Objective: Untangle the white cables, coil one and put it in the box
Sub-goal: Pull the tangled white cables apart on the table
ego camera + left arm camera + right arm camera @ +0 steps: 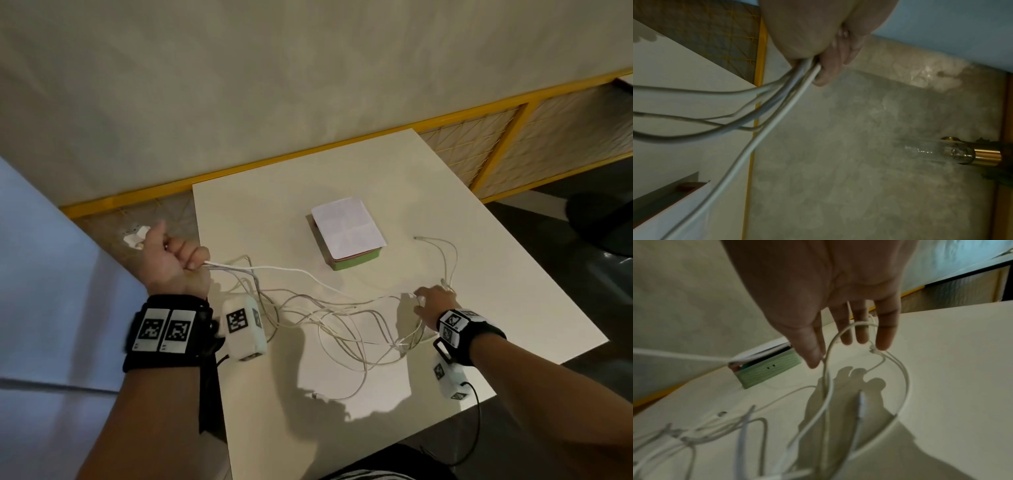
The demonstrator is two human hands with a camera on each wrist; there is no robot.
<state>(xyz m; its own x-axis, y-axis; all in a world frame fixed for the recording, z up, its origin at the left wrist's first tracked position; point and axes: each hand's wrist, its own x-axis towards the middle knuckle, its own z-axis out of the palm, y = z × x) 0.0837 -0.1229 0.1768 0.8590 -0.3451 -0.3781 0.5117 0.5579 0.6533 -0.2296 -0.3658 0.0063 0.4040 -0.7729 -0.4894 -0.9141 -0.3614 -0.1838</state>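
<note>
Several white cables (342,322) lie tangled across the white table (496,291). My left hand (178,260) is raised at the table's left edge, its fist gripping a bundle of these cables (777,100). A white plug (135,236) sticks out past the left thumb. My right hand (433,299) hovers low over the right side of the tangle. Its fingers (884,337) are straight, and a cable loop (838,335) runs across them and touches the thumb. The green box (349,233), with a white sheet on top, stands mid-table beyond the cables; its green side (766,371) shows in the right wrist view.
Loose cable ends lie at the right (416,237) and near the front (315,395). A yellow-framed lattice railing (479,150) runs behind the table below a pale wall. A dark round base (599,219) stands on the floor to the right.
</note>
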